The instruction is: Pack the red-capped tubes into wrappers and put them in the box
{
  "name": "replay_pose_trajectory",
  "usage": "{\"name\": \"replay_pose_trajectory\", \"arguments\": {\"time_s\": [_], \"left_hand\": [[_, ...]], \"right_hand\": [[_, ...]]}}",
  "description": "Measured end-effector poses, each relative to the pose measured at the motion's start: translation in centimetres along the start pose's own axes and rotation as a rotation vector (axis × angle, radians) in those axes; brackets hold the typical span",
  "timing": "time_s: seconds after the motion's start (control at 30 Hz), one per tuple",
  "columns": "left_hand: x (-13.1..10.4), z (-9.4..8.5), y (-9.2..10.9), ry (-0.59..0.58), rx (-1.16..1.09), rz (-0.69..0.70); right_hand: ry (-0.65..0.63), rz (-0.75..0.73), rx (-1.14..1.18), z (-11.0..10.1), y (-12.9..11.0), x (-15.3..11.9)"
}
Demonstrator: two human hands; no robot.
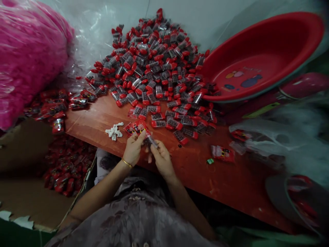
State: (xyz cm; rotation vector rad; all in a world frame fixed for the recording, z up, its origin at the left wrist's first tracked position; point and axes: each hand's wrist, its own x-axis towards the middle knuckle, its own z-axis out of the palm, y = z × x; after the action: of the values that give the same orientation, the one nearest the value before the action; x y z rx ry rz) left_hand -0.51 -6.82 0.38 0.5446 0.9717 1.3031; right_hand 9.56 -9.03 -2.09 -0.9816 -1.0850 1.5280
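Observation:
My left hand [134, 148], with a gold bracelet at the wrist, is closed on a small red printed packet [140, 126] over the table's front edge. My right hand [161, 156] pinches a clear container with dark contents [150, 140] at the packet's lower right end. How far the container sits inside the packet cannot be told. More red packets lie just behind my left fingers. A crumpled white piece [114, 131] rests to the left. Behind my hands rises a large heap of clear containers with red caps [159, 68].
Pink goods in a clear bag [31, 51] stand at the left, above a cardboard box [23, 195] with red packets [69, 164]. A red basin [269, 44] leans at the right. A loose packet [223, 153] and green piece [210, 161] lie on the table [195, 171].

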Motion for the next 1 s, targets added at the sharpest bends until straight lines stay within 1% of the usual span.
{"name": "replay_pose_trajectory", "arguments": {"time_s": [0.1, 0.2, 0.27, 0.37, 0.43, 0.57, 0.67, 0.77, 0.87, 0.93, 0.97, 1.0], "left_hand": [[-0.5, 0.2, -0.9, -0.023, 0.041, -0.013], [-1.0, 0.4, -1.7, -0.018, 0.085, -0.023], [-1.1, 0.4, -1.8, -0.040, 0.078, -0.043], [-1.0, 0.2, -1.6, -0.128, 0.056, -0.105], [-0.8, 0.1, -1.4, -0.158, 0.035, -0.141], [-0.9, -0.2, -1.3, -0.134, -0.014, -0.191], [-1.1, -0.9, -0.9, -0.106, -0.035, -0.244], [-1.4, -2.2, -0.3, -0.074, -0.029, -0.341], [-1.9, -4.2, 0.9, -0.009, 0.052, -0.398], [-2.3, -6.5, 2.4, 0.099, 0.097, -0.389], [-2.6, -8.1, 3.3, 0.184, 0.097, -0.375], [-2.9, -9.9, 4.3, 0.298, 0.082, -0.351]], "right_hand": [[0.087, -0.044, -0.103, 0.0, -0.2, -0.2], [0.138, -0.050, -0.114, 0.0, -0.3, -0.1], [0.135, -0.025, -0.094, -0.2, -0.3, 0.1], [0.104, 0.031, -0.092, -0.7, -0.3, 0.5], [0.089, 0.060, -0.106, -1.1, -0.4, 0.7], [0.108, 0.078, -0.165, -1.4, -0.3, 1.1], [0.157, -0.015, -0.287, -1.0, 0.6, 1.5], [0.211, -0.142, -0.535, -0.4, 1.6, 2.1], [0.184, -0.241, -0.867, -0.5, 1.4, 2.5], [0.181, -0.341, -1.063, -1.8, 0.6, 2.7], [0.215, -0.391, -1.153, -3.0, 0.1, 2.7], [0.284, -0.416, -1.243, -4.3, -0.2, 2.8]]}}
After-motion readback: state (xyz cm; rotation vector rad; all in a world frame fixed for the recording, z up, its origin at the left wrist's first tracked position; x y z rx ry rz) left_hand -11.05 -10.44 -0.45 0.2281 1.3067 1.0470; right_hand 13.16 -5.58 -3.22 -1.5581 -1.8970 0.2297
